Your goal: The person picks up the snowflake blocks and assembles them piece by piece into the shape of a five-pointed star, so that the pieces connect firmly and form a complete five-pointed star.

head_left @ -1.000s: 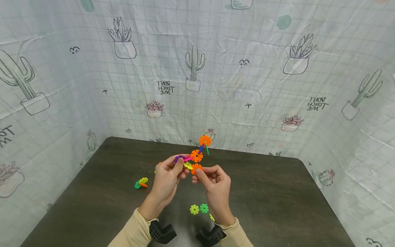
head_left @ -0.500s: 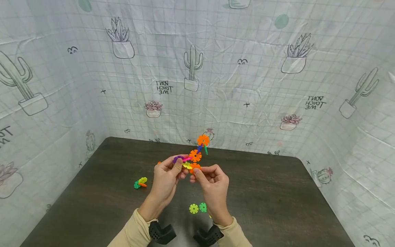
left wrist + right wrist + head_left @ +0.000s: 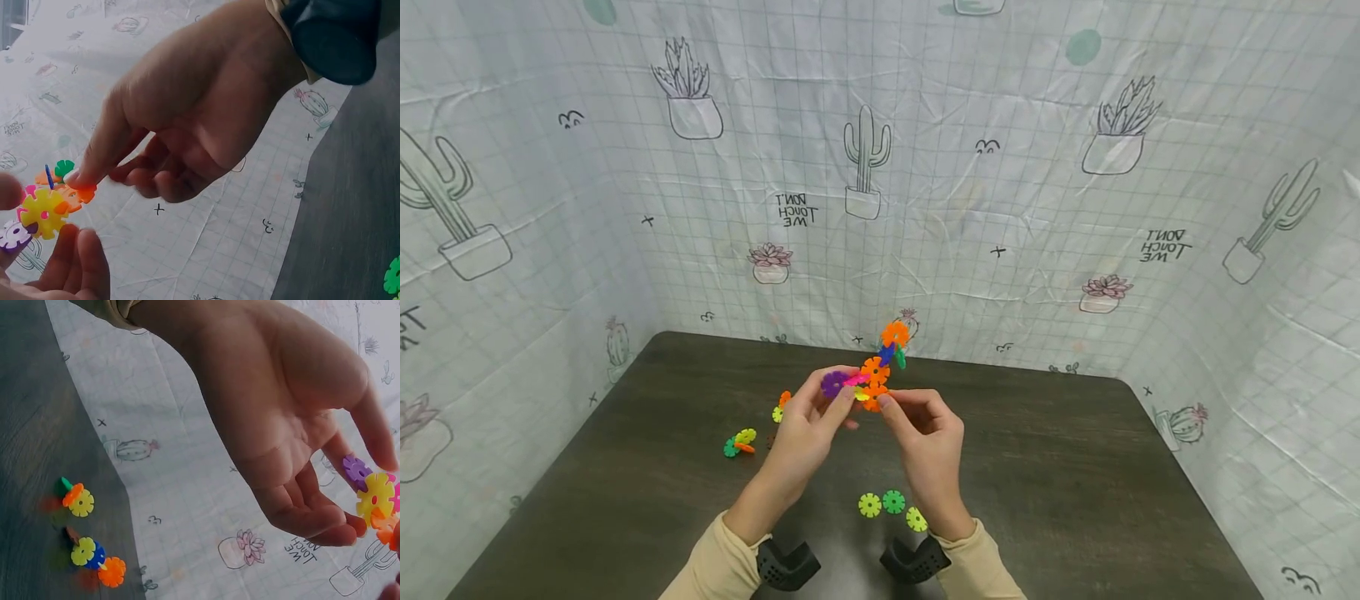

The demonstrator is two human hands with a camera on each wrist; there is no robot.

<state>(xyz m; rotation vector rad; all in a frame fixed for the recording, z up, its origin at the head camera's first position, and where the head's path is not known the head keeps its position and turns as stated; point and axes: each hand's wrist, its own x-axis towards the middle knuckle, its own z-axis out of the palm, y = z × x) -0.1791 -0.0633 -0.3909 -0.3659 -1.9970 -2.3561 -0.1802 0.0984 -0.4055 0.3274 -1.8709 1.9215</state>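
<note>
The head view faces forward and down; nearer wrist views share the joined discs [image 3: 49,205].

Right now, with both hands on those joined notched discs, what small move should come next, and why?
In the chain, perhaps press the lowest orange disc into its yellow neighbour: their edges meet, and the right hand pinches the orange one while the left hand holds the rest.

Behind a dark wood-grain table [image 3: 1075,475], a creased pale gridded cloth [image 3: 932,208] with printed cacti [image 3: 865,162], succulents [image 3: 771,265] and lettering [image 3: 795,210].
</note>
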